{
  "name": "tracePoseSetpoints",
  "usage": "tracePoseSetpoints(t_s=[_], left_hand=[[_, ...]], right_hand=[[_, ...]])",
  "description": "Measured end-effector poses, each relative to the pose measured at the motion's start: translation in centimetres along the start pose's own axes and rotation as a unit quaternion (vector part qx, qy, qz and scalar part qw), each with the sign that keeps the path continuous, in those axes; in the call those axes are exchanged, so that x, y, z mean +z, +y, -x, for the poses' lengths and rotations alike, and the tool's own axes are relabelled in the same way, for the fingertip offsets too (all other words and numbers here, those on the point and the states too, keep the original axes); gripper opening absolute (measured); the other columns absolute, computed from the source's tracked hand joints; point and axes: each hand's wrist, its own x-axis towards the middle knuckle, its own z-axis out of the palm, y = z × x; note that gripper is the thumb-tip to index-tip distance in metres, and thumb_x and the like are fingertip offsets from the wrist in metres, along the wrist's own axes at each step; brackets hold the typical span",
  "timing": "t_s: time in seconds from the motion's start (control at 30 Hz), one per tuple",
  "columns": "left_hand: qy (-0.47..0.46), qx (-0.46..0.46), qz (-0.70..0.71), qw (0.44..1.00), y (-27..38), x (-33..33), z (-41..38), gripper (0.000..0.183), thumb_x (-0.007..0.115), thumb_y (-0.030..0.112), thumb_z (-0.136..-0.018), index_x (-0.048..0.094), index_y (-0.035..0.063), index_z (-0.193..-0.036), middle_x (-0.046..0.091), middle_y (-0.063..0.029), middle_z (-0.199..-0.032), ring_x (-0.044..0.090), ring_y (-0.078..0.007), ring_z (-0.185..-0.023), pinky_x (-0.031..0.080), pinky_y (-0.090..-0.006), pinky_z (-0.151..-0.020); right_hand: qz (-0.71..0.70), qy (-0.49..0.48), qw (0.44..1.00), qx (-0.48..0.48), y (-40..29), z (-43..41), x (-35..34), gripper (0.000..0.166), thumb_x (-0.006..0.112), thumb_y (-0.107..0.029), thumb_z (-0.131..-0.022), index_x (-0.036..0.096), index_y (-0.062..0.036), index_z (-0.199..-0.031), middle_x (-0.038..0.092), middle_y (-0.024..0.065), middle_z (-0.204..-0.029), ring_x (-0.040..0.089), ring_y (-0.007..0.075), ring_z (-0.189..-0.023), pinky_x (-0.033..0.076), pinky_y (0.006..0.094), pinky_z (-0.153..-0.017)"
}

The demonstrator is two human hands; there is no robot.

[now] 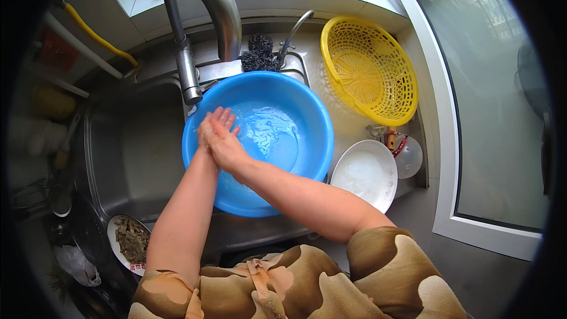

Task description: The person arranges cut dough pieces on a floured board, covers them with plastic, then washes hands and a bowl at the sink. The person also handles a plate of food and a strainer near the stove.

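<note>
My left hand (218, 126) and my right hand (225, 146) are pressed together, one palm against the other, over the left part of a blue plastic basin (316, 137). The left hand's fingers are spread, and the right hand lies across its palm and wrist. Both look wet, and neither holds an object. Water (270, 135) with bright ripples lies in the basin. A steel faucet (190, 75) stands just behind the hands, at the basin's back left rim.
A steel sink bowl (141, 141) lies at left. On the right are a yellow plastic basket (361, 75), a white bowl (365, 173) and a window frame (452, 141). Black scouring mesh (260, 53) sits behind the basin. A plate of brownish food pieces (133, 239) stands at front left.
</note>
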Motion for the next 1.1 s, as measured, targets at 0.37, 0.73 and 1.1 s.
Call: tracePoseSetpoints(t_s=[0.37,0.73,1.1], left_hand=[[0.206,-0.113,-0.022,0.972,-1.2,2.1,2.0,0.06,0.024,0.048,-0.102,0.046,0.0014,-0.131,0.052,-0.0151,-0.135,0.048,-0.0284,-0.126,0.032,-0.0485,-0.108],[-0.029,-0.023,0.1,0.994,-0.9,2.1,1.0,0.049,0.028,0.045,-0.102,0.057,0.0073,-0.112,0.062,-0.01,-0.111,0.057,-0.026,-0.107,0.043,-0.0419,-0.099],[0.038,-0.044,0.138,0.989,-1.4,0.1,-2.7,0.051,0.034,0.054,-0.098,0.056,0.0074,-0.101,0.063,-0.0124,-0.1,0.061,-0.0281,-0.093,0.05,-0.0485,-0.081]], right_hand=[[-0.299,-0.107,0.873,0.371,1.6,-7.6,-5.7,0.027,0.055,-0.028,-0.095,0.065,-0.0035,-0.092,0.069,0.0097,-0.083,0.067,0.0189,-0.07,0.053,0.0303,-0.053],[0.177,-0.088,0.947,-0.253,-1.3,-5.3,-7.0,0.022,0.058,-0.022,-0.092,0.062,-0.0057,-0.078,0.065,0.0162,-0.078,0.063,0.0359,-0.073,0.051,0.0438,-0.064],[-0.489,-0.079,0.803,0.332,-0.3,-5.7,-3.3,0.018,0.063,-0.021,-0.091,0.066,-0.0036,-0.092,0.066,0.0092,-0.088,0.062,0.0197,-0.07,0.051,0.034,-0.059]])
